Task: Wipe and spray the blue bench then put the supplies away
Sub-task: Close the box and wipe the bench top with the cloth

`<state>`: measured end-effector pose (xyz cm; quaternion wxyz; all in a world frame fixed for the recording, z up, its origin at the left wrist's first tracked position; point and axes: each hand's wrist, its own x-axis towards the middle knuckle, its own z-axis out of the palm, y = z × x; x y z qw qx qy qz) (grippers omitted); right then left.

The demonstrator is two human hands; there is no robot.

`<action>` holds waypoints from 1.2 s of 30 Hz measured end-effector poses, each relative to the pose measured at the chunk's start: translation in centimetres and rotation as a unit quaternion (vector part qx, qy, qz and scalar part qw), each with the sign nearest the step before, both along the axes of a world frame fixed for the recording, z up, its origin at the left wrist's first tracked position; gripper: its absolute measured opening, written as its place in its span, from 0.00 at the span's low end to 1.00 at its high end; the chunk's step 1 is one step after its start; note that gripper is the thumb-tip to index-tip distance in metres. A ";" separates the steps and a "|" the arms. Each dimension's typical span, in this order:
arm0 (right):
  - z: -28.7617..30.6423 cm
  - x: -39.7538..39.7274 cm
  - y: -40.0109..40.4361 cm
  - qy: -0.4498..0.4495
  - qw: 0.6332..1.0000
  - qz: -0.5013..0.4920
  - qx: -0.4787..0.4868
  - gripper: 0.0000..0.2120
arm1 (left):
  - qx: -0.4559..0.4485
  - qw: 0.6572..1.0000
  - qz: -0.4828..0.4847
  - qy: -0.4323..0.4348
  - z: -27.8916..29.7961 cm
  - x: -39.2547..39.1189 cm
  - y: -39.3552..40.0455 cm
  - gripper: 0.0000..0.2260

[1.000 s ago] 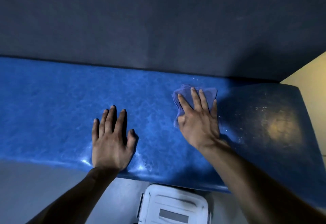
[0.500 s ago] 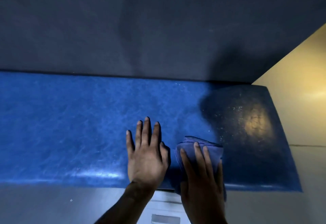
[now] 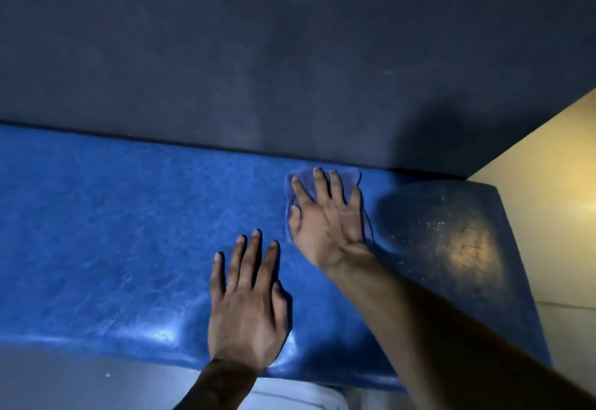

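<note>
The blue padded bench runs across the view against a dark wall. My right hand lies flat, fingers spread, pressing a blue cloth onto the bench near its back edge. The cloth shows around my fingertips and beside my palm. My left hand rests flat and open on the bench near the front edge, holding nothing. Fine droplets speckle the shadowed right end of the bench.
A dark blue wall rises right behind the bench. A cream wall closes off the right end. A white container sits on the grey floor below the bench's front edge, partly hidden by my left forearm.
My right hand has pushed the cloth from the front edge back to the rear of the bench. My left hand stays flat near the front edge.
</note>
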<state>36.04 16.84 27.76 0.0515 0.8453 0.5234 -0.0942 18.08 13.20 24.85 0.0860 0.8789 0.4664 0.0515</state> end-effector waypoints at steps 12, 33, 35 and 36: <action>-0.5 4.1 -3.2 0.042 0.996 -0.056 0.060 0.30 | 0.019 1.000 0.010 -0.005 0.0 0.2 -0.4 0.28; -2.2 -3.4 -23.0 -0.047 0.974 -0.045 0.217 0.35 | -0.030 0.999 -0.015 -0.019 1.2 4.5 -3.8 0.31; -2.3 -2.2 -22.5 -0.054 0.972 -0.029 0.229 0.34 | -0.028 0.998 -0.050 -0.020 1.1 7.1 -5.6 0.31; -2.2 -1.2 -22.2 -0.050 0.973 -0.017 0.224 0.34 | -0.028 0.998 -0.058 -0.014 1.0 8.1 -6.3 0.31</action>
